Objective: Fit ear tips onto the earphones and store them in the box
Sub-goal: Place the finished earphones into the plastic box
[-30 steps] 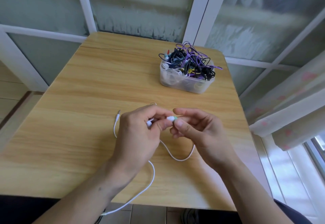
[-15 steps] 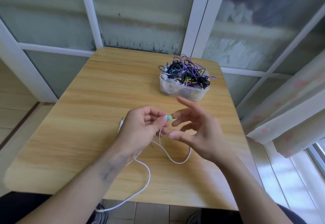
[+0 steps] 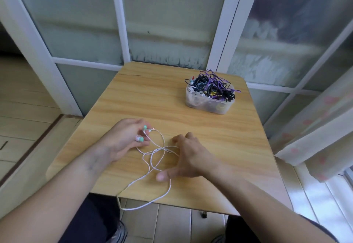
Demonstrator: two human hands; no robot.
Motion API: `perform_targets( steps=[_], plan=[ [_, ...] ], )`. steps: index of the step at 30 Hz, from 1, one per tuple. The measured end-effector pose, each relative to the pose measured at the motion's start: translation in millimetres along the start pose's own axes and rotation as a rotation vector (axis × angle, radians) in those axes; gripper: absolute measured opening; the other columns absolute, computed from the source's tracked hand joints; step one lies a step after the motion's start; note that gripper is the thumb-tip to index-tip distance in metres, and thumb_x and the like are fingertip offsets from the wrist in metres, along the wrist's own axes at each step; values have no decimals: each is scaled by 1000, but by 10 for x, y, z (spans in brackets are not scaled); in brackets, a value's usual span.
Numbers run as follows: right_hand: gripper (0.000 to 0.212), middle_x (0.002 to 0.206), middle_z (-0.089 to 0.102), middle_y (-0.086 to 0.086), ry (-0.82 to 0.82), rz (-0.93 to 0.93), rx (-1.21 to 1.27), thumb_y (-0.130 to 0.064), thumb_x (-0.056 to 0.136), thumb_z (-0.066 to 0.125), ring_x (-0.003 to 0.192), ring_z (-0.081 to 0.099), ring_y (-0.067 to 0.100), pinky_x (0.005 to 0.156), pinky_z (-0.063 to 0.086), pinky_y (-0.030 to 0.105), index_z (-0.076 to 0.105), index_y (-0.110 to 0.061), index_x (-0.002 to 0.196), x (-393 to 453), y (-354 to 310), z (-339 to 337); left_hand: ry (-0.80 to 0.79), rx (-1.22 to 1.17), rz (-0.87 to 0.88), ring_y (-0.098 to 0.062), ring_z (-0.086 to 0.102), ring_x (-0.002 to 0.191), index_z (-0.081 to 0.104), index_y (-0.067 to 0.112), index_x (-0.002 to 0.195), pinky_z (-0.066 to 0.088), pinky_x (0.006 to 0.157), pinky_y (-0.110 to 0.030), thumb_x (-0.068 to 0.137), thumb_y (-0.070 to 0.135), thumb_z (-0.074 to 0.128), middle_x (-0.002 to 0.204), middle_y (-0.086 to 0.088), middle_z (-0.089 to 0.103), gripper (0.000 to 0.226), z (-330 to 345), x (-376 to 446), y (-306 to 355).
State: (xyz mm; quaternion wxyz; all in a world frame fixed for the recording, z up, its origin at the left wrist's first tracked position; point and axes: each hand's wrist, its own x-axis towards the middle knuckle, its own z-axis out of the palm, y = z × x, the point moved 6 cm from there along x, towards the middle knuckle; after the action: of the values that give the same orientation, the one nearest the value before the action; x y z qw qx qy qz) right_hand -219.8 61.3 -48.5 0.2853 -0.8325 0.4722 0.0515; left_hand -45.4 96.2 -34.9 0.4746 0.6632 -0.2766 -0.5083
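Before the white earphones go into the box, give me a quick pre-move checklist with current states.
1. Both ear tips fitted: ok, green tips and show on the earbuds.
2. Earbuds held: ok, left hand grips them.
3. White cable gathered: not ok, it lies looped on the table and hangs over the near edge.
4. Right hand on the cable: cannot tell.
5. Room in the box: not ok, cables heap above its rim.

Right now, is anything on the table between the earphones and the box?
Nothing visible. The earphones sit in the left hand, their white cable looped under the right hand. Bare table lies between them and the box, which is heaped with tangled cables.
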Motion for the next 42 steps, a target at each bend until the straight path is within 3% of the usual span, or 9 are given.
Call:
perform_targets(
  steps=[6,11,15,21,23,26,29,37,42],
  plan=[
    [105,119,45,5,130,-47,6,-59,42,92,113,44,25,97,45,41,46,-21,128,82,-452,239,186,-22,-39,-22,48,64,61,6,83,49,58,-33,96,1,44,84,-12,46,22,-329,87,-42],
    [33,104,68,10,124,-14,-11,-42,80,76,97,64,32,72,48,32,65,-19,100,226,-303,101,154,233,38,-19,47,61,58,10,79,39,51,-28,92,-9,40,73,-9,51,30,-359,79,-2],
    [24,104,69,19,120,49,-59,-31,92,62,98,64,37,68,42,30,66,-8,92,243,-113,-132,28,285,24,-16,46,59,61,10,86,37,50,-26,93,0,47,75,-6,53,19,-80,85,43],
    [18,73,66,18,281,24,728,-10,99,56,48,66,20,54,60,37,58,-1,84,103,64,-991,-254,208,108,-15,50,65,62,14,91,46,64,-31,89,26,68,73,0,55,13,729,45,439],
    [8,72,64,19,391,-33,858,-4,97,58,43,65,16,43,54,26,57,1,91,15,53,-1385,-264,137,192,-15,51,63,62,15,86,46,63,-31,85,24,73,72,-1,60,15,926,83,700],
    [12,76,63,19,497,-87,1027,4,96,55,52,68,24,53,61,33,56,0,107,-7,94,-1935,-169,86,365,-14,52,58,63,9,94,47,60,-30,81,25,77,72,-3,63,24,1124,187,1187],
    [10,76,62,17,538,-140,1000,2,97,53,60,67,26,60,62,33,61,-2,94,64,131,-2358,-128,94,478,-16,51,50,61,7,91,44,47,-22,87,23,71,65,-6,60,20,1315,345,1605],
    [23,78,65,15,752,-22,880,-2,98,48,55,63,19,52,55,31,60,-12,82,787,695,-2580,217,209,514,-27,70,71,66,12,77,54,62,-30,90,28,61,77,-10,73,21,1692,1105,1774],
    [17,87,70,11,805,-35,242,-17,99,49,77,63,29,64,44,34,64,-11,95,1085,1019,-2221,350,221,630,-21,66,72,76,10,78,48,69,-28,88,27,62,72,-6,73,24,1666,1328,1498]
  ],
)
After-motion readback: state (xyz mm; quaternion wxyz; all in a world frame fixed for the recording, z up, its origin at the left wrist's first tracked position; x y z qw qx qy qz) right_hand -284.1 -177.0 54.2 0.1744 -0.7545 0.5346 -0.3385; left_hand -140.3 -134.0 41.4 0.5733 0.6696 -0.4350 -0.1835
